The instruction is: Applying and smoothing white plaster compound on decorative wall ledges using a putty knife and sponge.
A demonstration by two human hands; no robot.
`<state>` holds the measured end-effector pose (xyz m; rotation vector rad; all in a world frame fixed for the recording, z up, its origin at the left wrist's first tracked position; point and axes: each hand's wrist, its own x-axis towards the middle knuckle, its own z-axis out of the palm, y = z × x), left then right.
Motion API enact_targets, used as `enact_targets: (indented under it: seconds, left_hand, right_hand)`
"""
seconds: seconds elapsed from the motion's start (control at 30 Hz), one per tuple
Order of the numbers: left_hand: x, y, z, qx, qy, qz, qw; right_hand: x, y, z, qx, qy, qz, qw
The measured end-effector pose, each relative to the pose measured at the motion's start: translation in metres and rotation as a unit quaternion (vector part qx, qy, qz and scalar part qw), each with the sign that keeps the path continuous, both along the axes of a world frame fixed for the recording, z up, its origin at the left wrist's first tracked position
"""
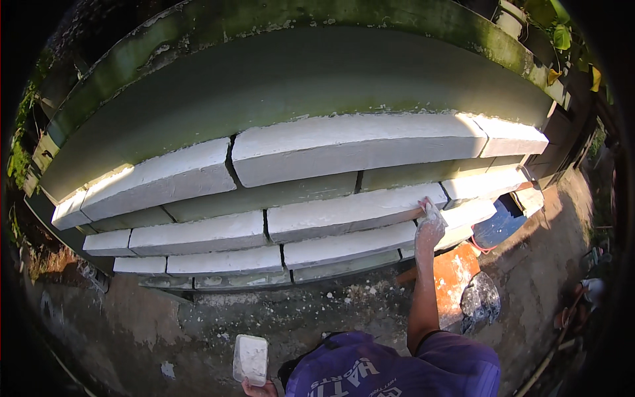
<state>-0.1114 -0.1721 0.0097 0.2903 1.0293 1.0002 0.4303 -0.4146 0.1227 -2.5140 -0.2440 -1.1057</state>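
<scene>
My left hand [259, 389] grips the lower edge of a shallow white plastic container [242, 360] that holds white paste. It is held low, left of my purple shirt. My right arm reaches forward, and my right hand [431, 226], smeared with white, is at the front edge of a long white-coated block [350, 213] in the wall. Its fingers look closed around something whitish, too small to make out. Above this block runs another protruding row, with a long white block [357, 147] in it. Dark vertical gaps part the blocks, and grey-green recessed bands lie between the rows.
Right of the wall's foot stand an orange board [456, 271] splashed with white, a dark, white-smeared bundle [481, 301] and a blue tub [497, 225]. White spatters mark the concrete floor [218, 324]. A mossy ledge [410, 14] tops the wall, with leaves [561, 36] at right.
</scene>
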Motion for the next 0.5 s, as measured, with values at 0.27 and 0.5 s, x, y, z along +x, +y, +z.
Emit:
enact_targets:
  seconds: [0.27,0.5]
  left_hand:
    - [-0.011,0.011,-0.024,0.012,0.028,0.028,0.999]
    - [-0.02,-0.002,-0.027,0.0,-0.04,0.04,0.998]
  right_hand:
    - [-0.084,0.169,-0.02,-0.146,0.008,0.165,0.975]
    - [-0.192,0.264,-0.001,-0.109,0.015,0.406,0.907]
